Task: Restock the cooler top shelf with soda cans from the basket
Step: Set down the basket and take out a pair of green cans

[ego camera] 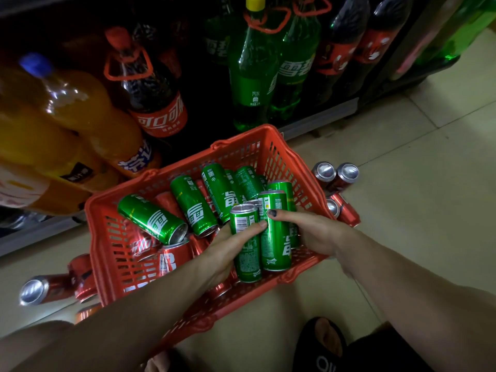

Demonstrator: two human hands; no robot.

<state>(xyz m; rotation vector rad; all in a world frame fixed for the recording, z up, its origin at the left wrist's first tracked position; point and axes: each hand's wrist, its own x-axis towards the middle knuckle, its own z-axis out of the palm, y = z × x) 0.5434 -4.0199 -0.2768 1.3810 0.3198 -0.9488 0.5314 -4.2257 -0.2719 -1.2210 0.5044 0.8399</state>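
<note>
On the pale tiled floor [389, 146] before the cooler's bottom shelf of big bottles [249, 76], the red basket [107, 237] holds many green cans [193, 202], both the left hand [228, 248] and the right hand [311, 232] gripping upright green cans, top shelf unseen, so restocking looks far from finished.

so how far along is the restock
Early, by the look of it. Nothing shows as shelved: the top shelf is out of view. In hand: both hands, left and right, hold upright green cans over the basket. Left: more green and red cans lying inside, plus red cans on the floor beside it.
</note>
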